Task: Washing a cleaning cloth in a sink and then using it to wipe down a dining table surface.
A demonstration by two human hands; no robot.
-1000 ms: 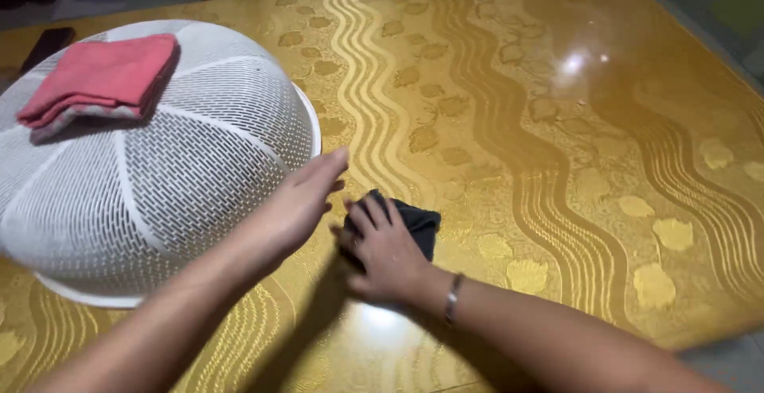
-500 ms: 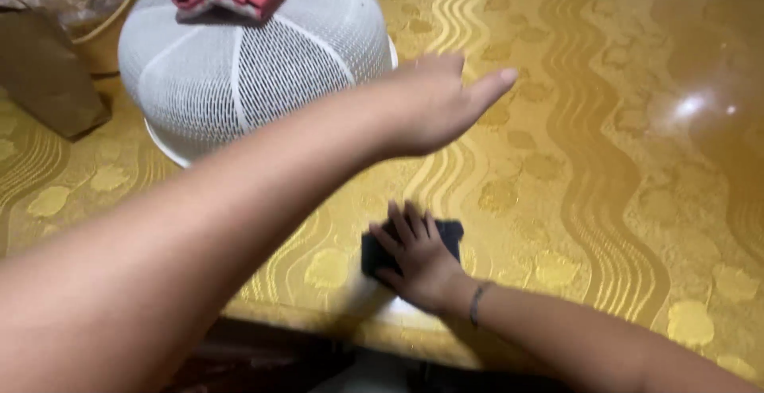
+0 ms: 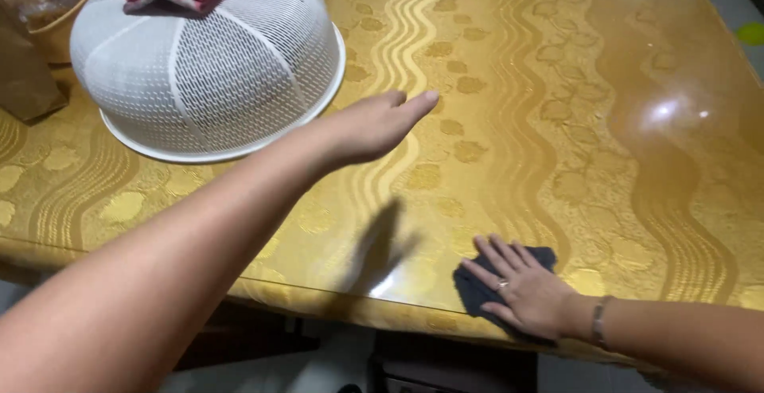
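I see my right hand (image 3: 521,289) pressed flat, fingers spread, on the dark cloth (image 3: 485,285); my left hand (image 3: 374,126) hovers released near the white mesh food cover (image 3: 207,67).

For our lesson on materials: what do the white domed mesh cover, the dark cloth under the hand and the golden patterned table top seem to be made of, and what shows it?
White domed mesh cover: likely moulded plastic, matt, with even slots and ribs.
Dark cloth under the right hand: soft fabric, matt, creased at its edge.
Golden patterned table top: glossy, probably laminate or lacquer; it mirrors a lamp glare.
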